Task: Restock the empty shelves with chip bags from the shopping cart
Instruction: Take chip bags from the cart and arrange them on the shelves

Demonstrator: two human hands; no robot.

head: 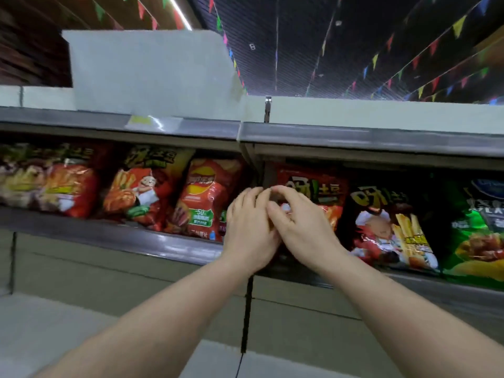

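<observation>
Both my hands reach up to the chip shelf [152,242] at its middle, close together. My right hand [298,223] has its fingers and thumb curled round the left part of a red chip bag [317,190] with yellow lettering, which stands upright on the shelf. My left hand [249,230] lies against the same bag's left edge with fairly straight fingers. The hands hide the bag's lower left part. A red Lay's bag [203,195] stands just left of my hands. The shopping cart is out of view.
More red bags [51,184] fill the shelf's left side. A dark bag showing fries [387,227] and a green bag [480,236] stand on the right. The upper shelf [354,136] holds a white box [152,75]. A bare lower shelf [54,331] lies below.
</observation>
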